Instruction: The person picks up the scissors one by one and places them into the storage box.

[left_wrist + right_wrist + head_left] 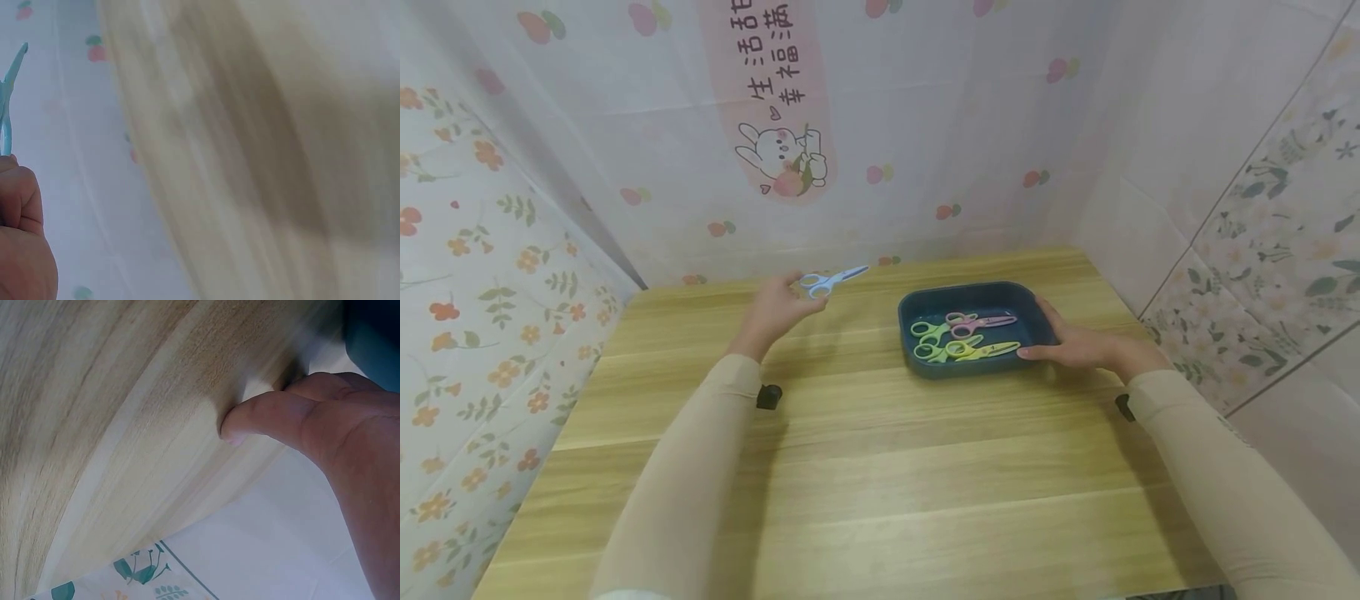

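Note:
Above the table at the left, my left hand (777, 310) pinches a pair of light blue scissors (822, 286) by the handle loops, blades pointing right. In the left wrist view only a strip of that hand (22, 234) and part of the scissors (7, 94) show. A dark blue plastic bin (973, 297) stands on the table to the right. My right hand (1072, 343) grips its right side, thumb at the front corner. Inside lie green scissors (931, 330), pink scissors (973, 324) and yellow scissors (988, 350), partly overlapping.
The wood-grain table (880, 467) extends in front of the bin and to its left. Behind it hangs a printed curtain (925, 150) with fruit and a rabbit. Floral sheets (497, 275) flank the table on both sides.

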`<state>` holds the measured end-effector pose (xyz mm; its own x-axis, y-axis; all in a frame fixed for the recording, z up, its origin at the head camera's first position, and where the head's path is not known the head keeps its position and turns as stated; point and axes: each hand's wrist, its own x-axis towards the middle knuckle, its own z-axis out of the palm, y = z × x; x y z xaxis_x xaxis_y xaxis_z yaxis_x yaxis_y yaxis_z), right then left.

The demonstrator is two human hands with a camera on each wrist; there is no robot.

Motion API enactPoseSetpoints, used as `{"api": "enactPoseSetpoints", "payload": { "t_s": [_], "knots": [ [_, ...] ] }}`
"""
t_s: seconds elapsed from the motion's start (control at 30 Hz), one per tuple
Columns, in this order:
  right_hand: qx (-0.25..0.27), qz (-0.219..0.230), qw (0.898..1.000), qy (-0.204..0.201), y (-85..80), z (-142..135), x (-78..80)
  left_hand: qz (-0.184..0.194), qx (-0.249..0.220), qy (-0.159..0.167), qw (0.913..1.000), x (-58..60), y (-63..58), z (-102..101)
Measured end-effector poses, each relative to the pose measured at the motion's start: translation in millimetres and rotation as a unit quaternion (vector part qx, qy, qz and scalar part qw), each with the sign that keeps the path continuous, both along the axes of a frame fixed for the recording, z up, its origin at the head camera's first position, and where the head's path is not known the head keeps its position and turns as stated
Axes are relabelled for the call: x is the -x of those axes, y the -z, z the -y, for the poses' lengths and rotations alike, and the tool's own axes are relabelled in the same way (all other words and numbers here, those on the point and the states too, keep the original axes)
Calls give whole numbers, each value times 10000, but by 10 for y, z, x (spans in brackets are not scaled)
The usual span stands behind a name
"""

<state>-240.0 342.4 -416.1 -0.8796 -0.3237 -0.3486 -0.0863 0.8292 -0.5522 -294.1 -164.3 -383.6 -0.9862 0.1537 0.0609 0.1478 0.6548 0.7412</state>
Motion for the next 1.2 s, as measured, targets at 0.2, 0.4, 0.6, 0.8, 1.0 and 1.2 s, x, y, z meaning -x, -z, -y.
{"api": "enactPoseSetpoints", "payload": {
  "t_s": [0.2,0.4,0.6,0.8,1.0,1.2],
  "knots": [
    [65,0,10000,-7,23,-23,9,-85,-52,392,9992,72,-176,-331],
    [96,26,9999,36,53,-43,22,-174,-120,522,9984,109,-308,-588],
    [106,33,9999,19,54,-42,21,-147,-150,729,9971,131,-393,-842],
    [100,42,9999,12,33,-39,11,-132,-61,948,9954,91,-388,-1090],
    [73,57,10000,24,22,-29,-3,-20,-105,1174,9930,52,-345,-1306],
    [142,-18,9999,17,44,-40,28,-28,282,1273,9915,23,-306,-1512]
  ]
}}
